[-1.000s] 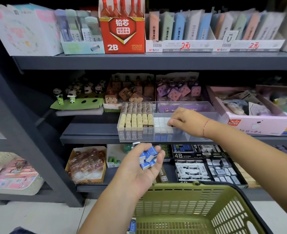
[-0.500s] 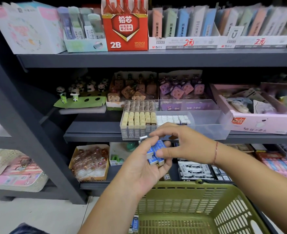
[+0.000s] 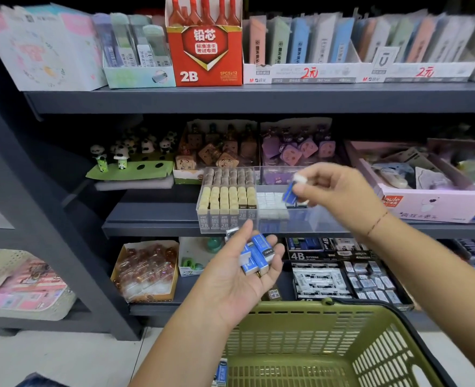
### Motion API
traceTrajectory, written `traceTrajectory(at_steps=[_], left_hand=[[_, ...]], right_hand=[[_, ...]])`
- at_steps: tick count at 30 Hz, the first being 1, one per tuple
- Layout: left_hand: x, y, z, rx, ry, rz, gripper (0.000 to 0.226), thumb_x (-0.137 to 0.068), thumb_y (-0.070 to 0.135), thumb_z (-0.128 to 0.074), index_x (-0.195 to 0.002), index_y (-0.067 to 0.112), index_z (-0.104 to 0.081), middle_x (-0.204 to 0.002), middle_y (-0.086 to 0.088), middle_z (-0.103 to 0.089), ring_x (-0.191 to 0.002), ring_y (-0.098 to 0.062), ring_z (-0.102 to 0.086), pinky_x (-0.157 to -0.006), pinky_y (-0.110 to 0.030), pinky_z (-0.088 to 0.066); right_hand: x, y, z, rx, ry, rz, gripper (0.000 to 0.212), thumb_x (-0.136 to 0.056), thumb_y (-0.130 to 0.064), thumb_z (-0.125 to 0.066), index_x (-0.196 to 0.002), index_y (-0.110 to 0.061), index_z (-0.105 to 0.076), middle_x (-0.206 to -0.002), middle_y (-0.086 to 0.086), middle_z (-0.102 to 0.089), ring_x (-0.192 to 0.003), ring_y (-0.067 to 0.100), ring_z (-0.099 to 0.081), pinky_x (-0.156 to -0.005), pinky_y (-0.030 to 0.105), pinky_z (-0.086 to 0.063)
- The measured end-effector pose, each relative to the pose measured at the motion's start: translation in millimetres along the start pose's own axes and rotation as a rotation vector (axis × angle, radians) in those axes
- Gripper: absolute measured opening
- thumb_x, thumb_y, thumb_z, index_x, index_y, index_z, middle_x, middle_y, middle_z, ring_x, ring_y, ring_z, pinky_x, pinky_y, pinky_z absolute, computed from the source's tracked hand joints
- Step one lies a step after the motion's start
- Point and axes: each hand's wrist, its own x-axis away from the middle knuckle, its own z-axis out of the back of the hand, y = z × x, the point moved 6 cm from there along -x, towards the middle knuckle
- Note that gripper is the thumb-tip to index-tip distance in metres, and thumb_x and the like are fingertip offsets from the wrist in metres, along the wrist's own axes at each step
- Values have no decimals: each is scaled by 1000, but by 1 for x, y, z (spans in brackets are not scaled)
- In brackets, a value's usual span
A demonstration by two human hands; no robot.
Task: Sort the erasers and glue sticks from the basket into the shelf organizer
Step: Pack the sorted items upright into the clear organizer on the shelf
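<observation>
The grey shelving (image 3: 258, 99) fills the view, packed with boxed stationery, and the olive basket (image 3: 286, 310) sits low at the front with a few blue-sleeved erasers (image 3: 221, 372) showing at its bottom left corner. On the middle shelf stands the clear organizer (image 3: 314, 219): its left compartment is full of upright 2B erasers (image 3: 225, 199), and next to them a row of white eraser tops (image 3: 271, 201) lines the following compartment. The left hand (image 3: 239, 277) is palm up and loosely cupped below the organizer's front wall, cradling a small pile of blue erasers (image 3: 255, 254) that lie flat, long axes slanting across the fingers. The right hand (image 3: 339, 191) hovers at the organizer, thumb and fingertips pinching 1 eraser (image 3: 292, 191), long axis steeply tilted, white end up, blue sleeve pointing down toward the white row.
</observation>
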Motion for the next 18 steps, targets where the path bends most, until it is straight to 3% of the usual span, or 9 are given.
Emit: traceTrajectory(at_steps=[3, 7, 10, 14, 18], left_hand=[[0, 0, 2, -2, 12, -2, 37, -67, 25, -73, -95, 4, -63, -94, -20, -71, -74, -30, -69, -61, -32, -58], [-1, 1, 3, 2, 25, -3, 38, -65, 24, -73, -95, 3, -63, -95, -20, -71, -73, -30, -69, -63, -32, -57], [-2, 1, 2, 0, 26, -5, 37, -66, 24, -73, -95, 4, -63, -95, -20, -71, -72, -30, -69, -62, -32, -57], [-2, 2, 4, -2, 30, -7, 37, -66, 24, -73, -95, 4, -63, -95, -20, -71, -73, -30, -70, -63, -32, -58], [-3, 1, 4, -1, 27, -2, 38, -64, 24, -73, -95, 4, -62, -93, -20, -71, -73, -30, -70, -62, -32, -57]], right_hand=[[-27, 14, 29, 353, 95, 30, 12, -82, -7, -71, -90, -13, -64, -75, 6, -65, -68, 17, -59, -70, 31, -52], [-36, 25, 14, 721, -83, 59, 8, -84, -14, -69, -89, -19, -67, -73, -15, -59, -72, 10, -58, -75, 25, -48], [-36, 36, -1, 806, -278, 11, 3, -86, -19, -68, -88, -20, -67, -73, -17, -61, -69, 1, -58, -69, 18, -45], [-40, 43, -7, 742, -383, -88, 8, -91, -26, -62, -86, -25, -56, -81, -5, -70, -80, 11, -67, -79, 31, -53], [-40, 44, -12, 796, -482, -135, 10, -96, -28, -52, -88, -23, -51, -86, -4, -70, -82, 11, -66, -80, 31, -50]])
